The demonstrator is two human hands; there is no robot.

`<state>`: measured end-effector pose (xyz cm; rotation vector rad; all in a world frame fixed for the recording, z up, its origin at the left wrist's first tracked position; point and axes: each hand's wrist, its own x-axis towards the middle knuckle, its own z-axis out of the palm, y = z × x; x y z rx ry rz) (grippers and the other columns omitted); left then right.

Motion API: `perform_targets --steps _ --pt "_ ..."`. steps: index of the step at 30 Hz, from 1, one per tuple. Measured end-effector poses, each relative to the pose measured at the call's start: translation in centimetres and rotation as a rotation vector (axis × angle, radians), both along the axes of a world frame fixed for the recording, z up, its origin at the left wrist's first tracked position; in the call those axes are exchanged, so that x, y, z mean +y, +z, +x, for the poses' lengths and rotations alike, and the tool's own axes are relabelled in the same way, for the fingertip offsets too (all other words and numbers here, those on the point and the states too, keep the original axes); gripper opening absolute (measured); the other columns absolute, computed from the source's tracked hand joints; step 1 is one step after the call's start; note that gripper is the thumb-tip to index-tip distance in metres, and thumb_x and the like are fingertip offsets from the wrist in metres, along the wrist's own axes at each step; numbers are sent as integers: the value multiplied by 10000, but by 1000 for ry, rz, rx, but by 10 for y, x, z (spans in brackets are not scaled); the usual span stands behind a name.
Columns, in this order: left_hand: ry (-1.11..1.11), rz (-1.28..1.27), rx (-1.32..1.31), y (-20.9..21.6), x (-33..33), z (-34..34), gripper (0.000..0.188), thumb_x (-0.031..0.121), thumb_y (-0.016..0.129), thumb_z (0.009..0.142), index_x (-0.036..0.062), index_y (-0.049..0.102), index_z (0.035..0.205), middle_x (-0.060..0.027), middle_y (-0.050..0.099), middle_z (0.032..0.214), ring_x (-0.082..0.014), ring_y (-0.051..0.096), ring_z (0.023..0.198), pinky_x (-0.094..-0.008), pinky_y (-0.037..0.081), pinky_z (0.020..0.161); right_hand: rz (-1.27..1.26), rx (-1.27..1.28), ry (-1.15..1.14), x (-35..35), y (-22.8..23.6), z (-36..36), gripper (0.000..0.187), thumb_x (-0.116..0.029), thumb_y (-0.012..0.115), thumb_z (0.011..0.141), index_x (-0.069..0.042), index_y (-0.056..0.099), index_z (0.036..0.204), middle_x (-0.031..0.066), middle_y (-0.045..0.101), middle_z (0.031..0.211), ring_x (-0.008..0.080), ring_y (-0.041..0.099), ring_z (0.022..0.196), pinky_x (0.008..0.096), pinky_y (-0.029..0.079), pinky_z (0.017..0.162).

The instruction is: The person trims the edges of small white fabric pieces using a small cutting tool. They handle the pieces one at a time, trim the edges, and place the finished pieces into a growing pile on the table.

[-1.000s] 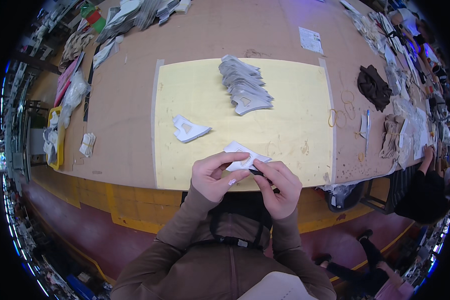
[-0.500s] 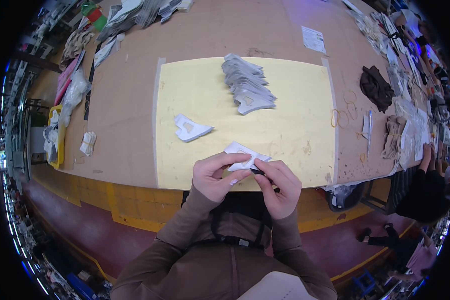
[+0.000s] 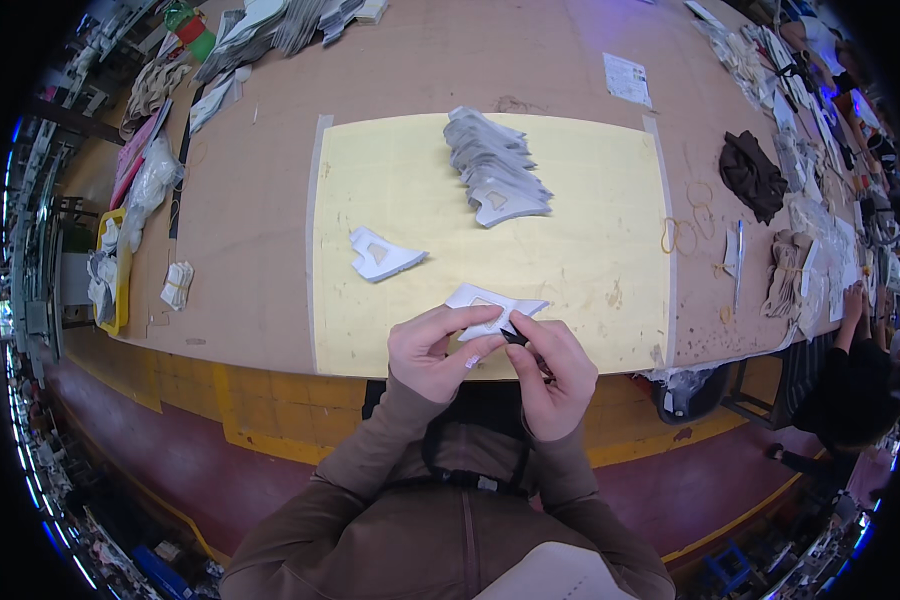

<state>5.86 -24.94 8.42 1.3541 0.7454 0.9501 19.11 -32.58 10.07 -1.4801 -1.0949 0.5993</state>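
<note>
Near the front edge of a yellow sheet (image 3: 420, 150), my left hand (image 3: 432, 350) pinches a white cut piece (image 3: 526, 304) with a window-like opening, its thumb below and fingers on top. My right hand (image 3: 560, 372) is closed at the piece's right side, thumb and fingers around a small black object (image 3: 513, 337); its kind is mostly hidden by the fingers. A similar white piece (image 3: 402, 264) lies flat to the left. Farther back stands a fanned stack of such pieces (image 3: 495, 165), grey along the edges.
Rubber bands (image 3: 682, 237) and a slim pen-like item (image 3: 739, 270) lie to the right, near a dark cloth (image 3: 752, 176) and a beige bundle (image 3: 788, 272). A small white bundle (image 3: 177, 286) and a yellow bin (image 3: 120, 285) are at left. Another person (image 3: 855, 390) is at far right.
The white piece has shifted slightly, and more of its right tip shows. My right hand has moved a little left, and more of the black object is visible.
</note>
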Motion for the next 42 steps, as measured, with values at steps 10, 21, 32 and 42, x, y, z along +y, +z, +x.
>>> perform_targets --steps 10,21,32,42 --pt "53 196 155 0 3 -3 335 -44 753 772 7 707 1100 -73 662 778 -91 595 658 -229 447 570 119 -198 11 2 -10 0 317 103 641 835 -19 700 1121 86 599 877 148 557 664 238 444 574" --pt "-38 -158 -57 5 0 4 340 -104 704 800 -98 632 1132 -158 660 1063 -201 636 1012 -306 518 885 -52 1126 116 -10 -21 -1 293 -18 562 943 36 592 1229 49 565 884 81 426 675 208 348 602" --pt "11 27 83 -3 8 2 293 8 716 829 -24 675 1117 -126 684 1006 -159 650 918 -298 524 792 -68 132 213 -6 -3 -6 270 55 606 873 -11 688 1122 61 595 837 129 559 717 237 439 636" --pt "179 151 498 -3 69 -52 361 56 684 872 15 623 1225 -125 689 861 -108 627 728 -256 493 648 -224 71 336 -14 1 24 366 73 589 860 -4 639 1213 94 576 819 156 547 703 245 429 652"
